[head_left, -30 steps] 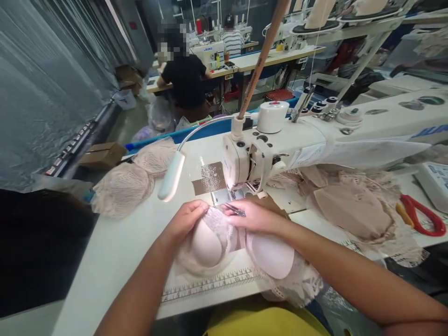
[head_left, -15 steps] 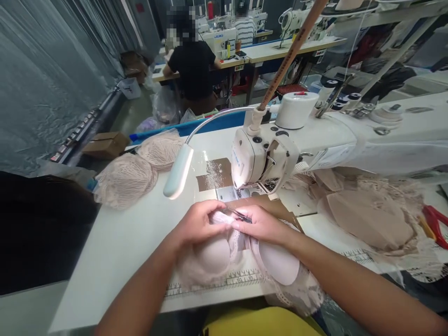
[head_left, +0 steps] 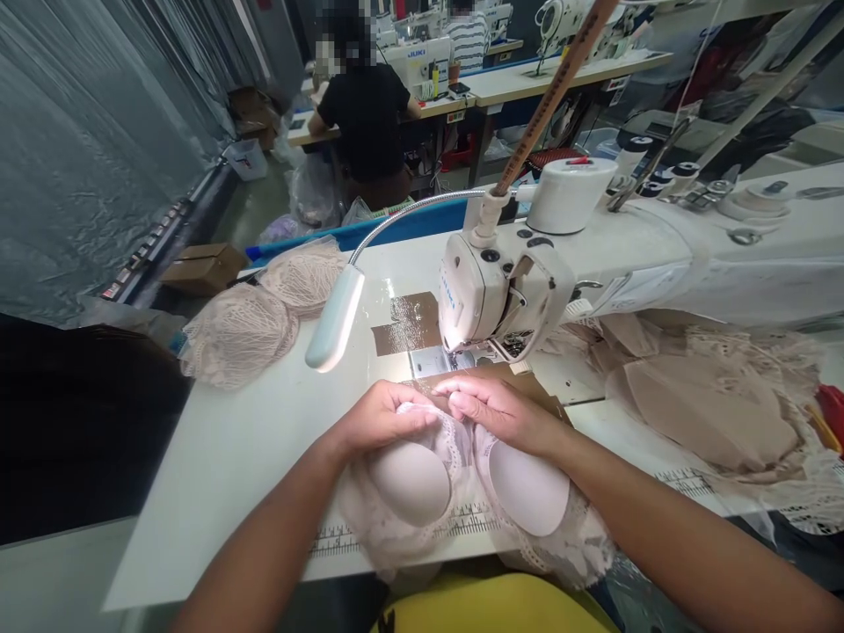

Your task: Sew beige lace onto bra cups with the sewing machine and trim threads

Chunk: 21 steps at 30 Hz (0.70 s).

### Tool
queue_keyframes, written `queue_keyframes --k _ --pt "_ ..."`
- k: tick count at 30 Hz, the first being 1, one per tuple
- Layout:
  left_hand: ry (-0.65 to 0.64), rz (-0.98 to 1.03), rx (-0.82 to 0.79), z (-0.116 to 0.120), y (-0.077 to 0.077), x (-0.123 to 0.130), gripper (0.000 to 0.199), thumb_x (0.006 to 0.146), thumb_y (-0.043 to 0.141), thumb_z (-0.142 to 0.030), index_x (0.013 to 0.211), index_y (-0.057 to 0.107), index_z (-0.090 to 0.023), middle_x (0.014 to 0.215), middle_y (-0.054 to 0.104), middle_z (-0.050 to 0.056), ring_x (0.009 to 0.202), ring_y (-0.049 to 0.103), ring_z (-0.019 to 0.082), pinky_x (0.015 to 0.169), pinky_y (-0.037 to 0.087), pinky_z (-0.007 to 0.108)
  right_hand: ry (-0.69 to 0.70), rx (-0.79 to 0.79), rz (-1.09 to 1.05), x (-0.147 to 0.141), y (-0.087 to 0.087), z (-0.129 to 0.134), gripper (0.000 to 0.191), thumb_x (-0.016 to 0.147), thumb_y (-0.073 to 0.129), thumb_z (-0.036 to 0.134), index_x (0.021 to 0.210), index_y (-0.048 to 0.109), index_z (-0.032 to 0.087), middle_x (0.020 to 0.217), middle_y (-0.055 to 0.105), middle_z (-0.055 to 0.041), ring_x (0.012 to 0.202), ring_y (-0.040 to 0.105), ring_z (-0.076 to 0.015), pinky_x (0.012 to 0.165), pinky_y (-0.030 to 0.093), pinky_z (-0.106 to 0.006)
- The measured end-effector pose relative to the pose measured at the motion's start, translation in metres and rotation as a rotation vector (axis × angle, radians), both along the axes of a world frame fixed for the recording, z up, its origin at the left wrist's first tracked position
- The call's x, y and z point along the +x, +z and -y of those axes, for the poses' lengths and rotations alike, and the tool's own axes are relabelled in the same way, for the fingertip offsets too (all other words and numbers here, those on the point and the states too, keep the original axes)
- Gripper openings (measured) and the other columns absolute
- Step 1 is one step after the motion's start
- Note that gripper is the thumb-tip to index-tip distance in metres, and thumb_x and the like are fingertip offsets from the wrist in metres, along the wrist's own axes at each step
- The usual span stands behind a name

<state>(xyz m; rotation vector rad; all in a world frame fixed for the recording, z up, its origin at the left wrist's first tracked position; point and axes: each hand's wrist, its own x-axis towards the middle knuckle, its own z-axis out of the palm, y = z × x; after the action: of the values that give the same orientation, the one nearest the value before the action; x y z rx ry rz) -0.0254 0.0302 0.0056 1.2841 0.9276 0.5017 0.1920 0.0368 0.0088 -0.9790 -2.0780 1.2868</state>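
A pale pink lace bra (head_left: 412, 483) lies inside-up at the front of the sewing table, its two moulded cups side by side. My left hand (head_left: 386, 418) is closed on the lace edge above the left cup, thumb on top. Over the top of the right cup, my right hand (head_left: 501, 411) has its thumb and fingers pressed together near the bra's middle. What sits in that pinch is too small to make out, and its palm is hidden. Just beyond both hands stands the sewing machine head (head_left: 478, 290), its needle area lit.
A lamp (head_left: 336, 321) on a bent neck hangs left of the machine. More lace cups (head_left: 241, 334) lie at the left, with beige lace pieces (head_left: 705, 404) at the right. A ruler strip (head_left: 336, 541) runs along the front edge. A co-worker (head_left: 366, 123) sits ahead.
Small metal snips showed between my hands earlier and are now out of sight. My right fingers have curled into a pinch. The bra cups lie flatter and more exposed.
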Motion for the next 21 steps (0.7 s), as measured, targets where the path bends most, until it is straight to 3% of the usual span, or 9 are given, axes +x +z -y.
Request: queue_keyframes --k 3,8,21 --pt "0.001 0.018 -0.014 -0.001 -0.004 0.001 0.031 0.074 0.068 -0.041 0.078 0.070 -0.010 0.060 0.053 0.000 0.055 0.042 0.009 0.051 0.032 0.022 0.027 -0.047 -0.031 0.000 0.001 0.000 0.026 0.088 0.052 0.033 0.108 0.062 0.019 0.102 0.067 -0.0044 0.094 0.061 -0.0187 0.083 0.047 -0.032" --pt "-0.024 0.025 -0.045 -0.003 -0.009 0.001 0.033 0.071 0.070 -0.038 0.059 0.058 -0.010 0.053 0.039 -0.004 0.052 0.032 0.007 0.048 0.021 0.022 0.011 -0.101 0.035 -0.003 0.003 0.003 0.019 0.084 0.057 0.030 0.097 0.064 0.017 0.089 0.067 -0.0037 0.080 0.061 -0.0171 0.071 0.047 -0.029" --pt "-0.028 -0.007 -0.040 -0.001 -0.001 0.004 0.040 0.071 0.069 -0.045 0.054 0.052 -0.013 0.052 0.034 -0.004 0.050 0.027 0.007 0.046 0.018 0.024 -0.052 -0.059 -0.050 -0.007 -0.001 0.005 0.018 0.086 0.055 0.031 0.085 0.066 0.017 0.082 0.067 -0.0036 0.077 0.060 -0.0160 0.069 0.047 -0.029"
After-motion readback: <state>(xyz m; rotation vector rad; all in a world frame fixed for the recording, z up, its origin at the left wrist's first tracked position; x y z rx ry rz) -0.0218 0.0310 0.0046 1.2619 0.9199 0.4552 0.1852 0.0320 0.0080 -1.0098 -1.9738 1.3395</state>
